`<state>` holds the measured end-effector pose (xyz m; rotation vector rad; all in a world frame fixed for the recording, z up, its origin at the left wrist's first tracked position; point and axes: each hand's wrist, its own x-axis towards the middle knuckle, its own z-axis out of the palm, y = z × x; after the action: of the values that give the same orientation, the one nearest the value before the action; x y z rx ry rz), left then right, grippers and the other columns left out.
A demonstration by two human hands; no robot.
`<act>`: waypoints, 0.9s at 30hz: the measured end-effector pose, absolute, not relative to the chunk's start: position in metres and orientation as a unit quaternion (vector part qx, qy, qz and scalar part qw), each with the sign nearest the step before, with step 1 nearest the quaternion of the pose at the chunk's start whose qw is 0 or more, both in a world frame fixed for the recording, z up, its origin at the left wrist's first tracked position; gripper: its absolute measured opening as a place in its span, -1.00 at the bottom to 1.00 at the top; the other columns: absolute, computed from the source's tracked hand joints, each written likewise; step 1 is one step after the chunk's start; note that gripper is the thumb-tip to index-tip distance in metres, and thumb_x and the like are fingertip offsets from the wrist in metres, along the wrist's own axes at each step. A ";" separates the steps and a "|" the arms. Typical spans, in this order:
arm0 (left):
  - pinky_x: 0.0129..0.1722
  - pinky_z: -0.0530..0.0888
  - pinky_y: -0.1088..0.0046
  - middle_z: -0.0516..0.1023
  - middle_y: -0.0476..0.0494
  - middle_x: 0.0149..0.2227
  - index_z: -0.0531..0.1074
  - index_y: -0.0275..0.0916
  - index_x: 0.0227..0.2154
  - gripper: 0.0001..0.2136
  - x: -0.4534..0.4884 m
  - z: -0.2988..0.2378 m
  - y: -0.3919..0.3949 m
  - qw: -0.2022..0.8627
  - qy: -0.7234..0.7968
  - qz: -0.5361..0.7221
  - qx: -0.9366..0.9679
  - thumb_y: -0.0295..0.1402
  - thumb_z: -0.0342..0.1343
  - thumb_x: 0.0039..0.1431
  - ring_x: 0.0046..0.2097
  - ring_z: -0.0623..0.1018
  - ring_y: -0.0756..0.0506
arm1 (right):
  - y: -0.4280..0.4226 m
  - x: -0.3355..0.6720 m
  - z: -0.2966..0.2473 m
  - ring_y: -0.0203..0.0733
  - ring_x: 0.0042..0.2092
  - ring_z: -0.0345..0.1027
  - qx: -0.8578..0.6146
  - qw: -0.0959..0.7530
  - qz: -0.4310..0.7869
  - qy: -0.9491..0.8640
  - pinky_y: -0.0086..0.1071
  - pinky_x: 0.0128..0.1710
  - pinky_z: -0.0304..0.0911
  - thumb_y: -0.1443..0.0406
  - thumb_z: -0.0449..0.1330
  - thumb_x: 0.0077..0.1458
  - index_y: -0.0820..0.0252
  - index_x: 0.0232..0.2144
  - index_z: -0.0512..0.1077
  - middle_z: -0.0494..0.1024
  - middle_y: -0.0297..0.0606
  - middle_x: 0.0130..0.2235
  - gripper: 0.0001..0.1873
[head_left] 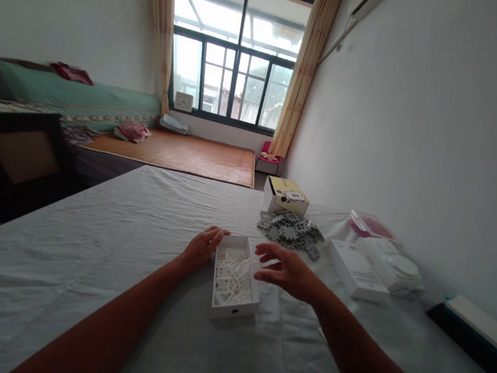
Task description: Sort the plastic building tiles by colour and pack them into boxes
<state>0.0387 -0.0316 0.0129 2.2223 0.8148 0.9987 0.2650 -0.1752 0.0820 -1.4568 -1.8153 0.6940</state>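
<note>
A small white open box point(233, 311) full of white square puzzle-like pieces sits on the white sheet in front of me. My left hand point(202, 246) rests against the box's left rim, fingers curled on its far corner. My right hand point(283, 270) hovers at the box's right side, fingers apart, with a clear plastic wrapper or piece point(251, 265) at the fingertips over the box. Whether the fingers pinch it is hard to make out.
A pile of grey interlocking pieces point(291, 230) lies beyond the box, next to a yellow carton point(286, 195). To the right lie a white box lid point(357, 270), a white container point(394, 266) and a pink-lidded bag point(372, 225). A dark device point(471, 337) lies at the far right.
</note>
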 end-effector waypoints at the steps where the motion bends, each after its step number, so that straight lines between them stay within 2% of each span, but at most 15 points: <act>1: -0.03 0.36 0.40 0.49 -0.16 -0.13 0.48 -0.23 -0.14 -0.57 0.038 0.013 -0.032 0.285 0.305 0.371 0.829 -0.14 -0.25 0.29 -0.08 0.48 -0.11 | -0.179 0.268 0.087 -0.21 -0.15 0.35 -0.568 0.343 0.238 -0.709 -0.34 -0.22 0.32 0.09 0.27 -0.09 0.14 -0.10 0.35 0.46 -0.19 -0.11 -0.50; 2: -0.04 0.37 0.39 0.49 -0.16 -0.13 0.48 -0.23 -0.14 -0.57 0.038 0.014 -0.032 0.288 0.306 0.369 0.829 -0.14 -0.24 0.28 -0.08 0.48 -0.11 | -0.185 0.275 0.091 -0.20 -0.15 0.35 -0.583 0.325 0.208 -0.715 -0.33 -0.21 0.32 0.11 0.24 -0.05 0.13 -0.10 0.36 0.46 -0.19 -0.11 -0.55; 4: -0.04 0.37 0.39 0.49 -0.16 -0.14 0.48 -0.23 -0.14 -0.57 0.037 0.014 -0.032 0.290 0.305 0.368 0.829 -0.14 -0.24 0.28 -0.09 0.48 -0.11 | -0.202 0.297 0.093 -0.22 -0.25 0.36 -0.630 0.251 0.166 -0.716 -0.34 -0.27 0.30 0.17 0.21 -0.02 0.14 -0.22 0.41 0.50 -0.24 -0.24 -0.71; 6: -0.03 0.36 0.37 0.49 -0.16 -0.15 0.49 -0.23 -0.15 -0.58 0.038 0.015 -0.032 0.290 0.305 0.370 0.828 -0.15 -0.23 0.28 -0.09 0.48 -0.12 | -0.224 0.323 0.087 -0.24 -0.36 0.33 -0.671 0.149 0.162 -0.708 -0.38 -0.35 0.24 0.24 0.27 -0.11 0.14 -0.36 0.42 0.49 -0.31 -0.36 -0.80; 8: -0.02 0.36 0.35 0.49 -0.16 -0.16 0.49 -0.24 -0.16 -0.59 0.038 0.015 -0.032 0.294 0.307 0.375 0.824 -0.16 -0.22 0.27 -0.09 0.47 -0.12 | -0.247 0.344 0.075 -0.23 -0.36 0.31 -0.697 0.073 0.167 -0.694 -0.40 -0.37 0.17 0.31 0.35 -0.27 0.13 -0.43 0.41 0.48 -0.35 -0.39 -0.75; 10: -0.04 0.39 0.33 0.49 -0.16 -0.17 0.50 -0.25 -0.18 -0.60 0.039 0.015 -0.032 0.310 0.315 0.379 0.813 -0.15 -0.18 0.25 -0.08 0.47 -0.14 | -0.265 0.356 0.063 -0.22 -0.33 0.29 -0.715 0.047 0.169 -0.677 -0.41 -0.37 0.13 0.38 0.36 -0.36 0.14 -0.46 0.40 0.47 -0.36 -0.37 -0.70; 13: -0.25 0.51 0.34 0.46 -0.17 -0.17 0.49 -0.25 -0.17 -0.61 0.042 0.013 -0.034 0.375 0.343 0.374 0.776 -0.11 -0.11 0.18 -0.12 0.47 -0.16 | -0.274 0.361 0.054 -0.27 -0.36 0.26 -0.707 0.061 0.223 -0.668 -0.45 -0.43 0.08 0.45 0.29 -0.35 0.14 -0.45 0.40 0.44 -0.40 -0.40 -0.71; 15: -0.38 0.54 0.37 0.43 -0.17 -0.15 0.48 -0.26 -0.16 -0.61 0.043 0.012 -0.035 0.425 0.356 0.371 0.745 -0.10 -0.03 0.11 -0.18 0.48 -0.14 | -0.267 0.356 0.055 -0.32 -0.42 0.23 -0.682 0.099 0.274 -0.671 -0.47 -0.47 0.07 0.46 0.23 -0.28 0.14 -0.44 0.40 0.39 -0.43 -0.46 -0.76; 18: -0.37 0.56 0.36 0.42 -0.15 -0.15 0.48 -0.28 -0.19 -0.62 0.046 0.011 -0.037 0.474 0.353 0.376 0.714 -0.12 0.06 0.01 -0.22 0.48 -0.11 | -0.244 0.333 0.065 -0.35 -0.50 0.23 -0.652 0.238 0.334 -0.638 -0.46 -0.50 0.14 0.34 0.19 -0.10 0.18 -0.40 0.38 0.34 -0.46 -0.55 -0.88; 21: -0.37 0.55 0.38 0.45 -0.12 -0.18 0.48 -0.26 -0.20 -0.61 0.046 0.012 -0.038 0.501 0.352 0.374 0.696 -0.09 0.09 -0.01 -0.22 0.48 -0.10 | -0.220 0.292 0.076 -0.32 -0.50 0.31 -0.609 0.364 0.360 -0.606 -0.41 -0.47 0.27 0.18 0.21 -0.03 0.21 -0.33 0.36 0.40 -0.41 -0.52 -0.76; 24: -0.44 0.52 0.45 0.49 -0.08 -0.28 0.46 -0.23 -0.21 -0.60 0.045 0.015 -0.039 0.520 0.353 0.363 0.688 -0.04 0.10 -0.03 -0.26 0.49 -0.09 | -0.206 0.266 0.083 -0.21 -0.27 0.41 -0.575 0.387 0.291 -0.660 -0.32 -0.28 0.36 0.13 0.26 -0.07 0.18 -0.10 0.35 0.51 -0.20 -0.22 -0.52; 25: -0.45 0.51 0.46 0.49 -0.07 -0.32 0.45 -0.22 -0.22 -0.60 0.045 0.016 -0.039 0.527 0.353 0.356 0.686 -0.03 0.10 -0.03 -0.28 0.49 -0.08 | -0.204 0.267 0.083 -0.15 -0.14 0.39 -0.575 0.379 0.238 -0.684 -0.26 -0.17 0.35 0.12 0.26 -0.07 0.15 0.00 0.30 0.47 -0.13 -0.08 -0.43; 27: -0.47 0.49 0.48 0.48 -0.04 -0.38 0.41 -0.22 -0.23 -0.61 0.045 0.017 -0.039 0.541 0.353 0.340 0.683 -0.04 0.12 -0.05 -0.33 0.49 -0.07 | -0.204 0.290 0.080 -0.06 0.09 0.23 -0.604 0.349 0.101 -0.709 -0.14 0.05 0.21 0.10 0.21 -0.02 0.14 0.11 0.20 0.33 -0.07 0.11 -0.34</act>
<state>0.0448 -0.0390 0.0173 1.6235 0.8390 0.8078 0.2903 -0.2045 0.0795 -1.5659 -1.8367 0.2611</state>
